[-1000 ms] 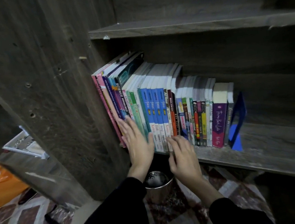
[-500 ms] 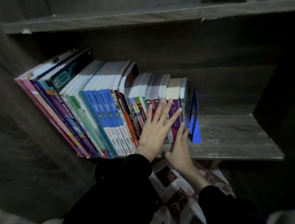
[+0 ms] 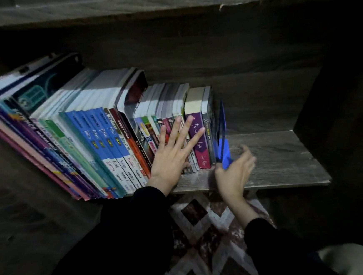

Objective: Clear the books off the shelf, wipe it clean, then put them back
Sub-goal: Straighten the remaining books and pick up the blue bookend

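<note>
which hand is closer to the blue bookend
Right. The right hand is at the base of the blue bookend, apparently touching it; the left hand lies spread on the book spines further left.

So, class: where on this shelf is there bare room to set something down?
Free: bare shelf between the blue bookend and the right side wall, right hand at its front edge. Crowded: books fill everything left of the bookend, left hand on their spines.
</note>
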A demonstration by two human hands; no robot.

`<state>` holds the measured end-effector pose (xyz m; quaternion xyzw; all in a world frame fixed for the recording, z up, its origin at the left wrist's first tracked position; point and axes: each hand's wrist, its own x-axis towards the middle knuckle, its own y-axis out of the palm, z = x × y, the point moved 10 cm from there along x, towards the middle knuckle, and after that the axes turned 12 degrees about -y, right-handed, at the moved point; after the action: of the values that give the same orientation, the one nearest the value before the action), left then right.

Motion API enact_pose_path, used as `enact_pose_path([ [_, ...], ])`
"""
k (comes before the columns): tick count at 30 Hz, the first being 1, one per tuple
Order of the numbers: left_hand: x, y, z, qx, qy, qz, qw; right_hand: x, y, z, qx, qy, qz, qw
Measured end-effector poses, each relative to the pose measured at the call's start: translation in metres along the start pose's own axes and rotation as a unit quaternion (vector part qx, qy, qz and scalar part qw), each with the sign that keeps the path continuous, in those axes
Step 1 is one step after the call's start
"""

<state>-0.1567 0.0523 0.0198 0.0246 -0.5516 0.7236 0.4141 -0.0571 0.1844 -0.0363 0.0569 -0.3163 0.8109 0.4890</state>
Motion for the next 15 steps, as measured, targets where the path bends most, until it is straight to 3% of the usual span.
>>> enact_pose_path([
  [2, 0.000, -0.003, 0.000, -0.008, 0.000, -0.010, 1.000, 0.011, 0.026, -0.019, 0.022, 0.063, 0.109, 0.992],
  [5, -0.002, -0.008, -0.001, -0.026, -0.002, -0.037, 0.999, 0.015, 0.054, -0.021, -0.009, 0.025, 0.214, 0.976],
  [9, -0.001, -0.020, -0.001, -0.074, -0.017, -0.094, 0.993, 0.012, 0.056, -0.020, -0.014, 0.020, 0.191, 0.981],
  [15, 0.012, -0.031, 0.012, -0.107, -0.086, -0.107, 0.985, 0.010, 0.056, -0.028, 0.017, 0.051, 0.189, 0.981],
])
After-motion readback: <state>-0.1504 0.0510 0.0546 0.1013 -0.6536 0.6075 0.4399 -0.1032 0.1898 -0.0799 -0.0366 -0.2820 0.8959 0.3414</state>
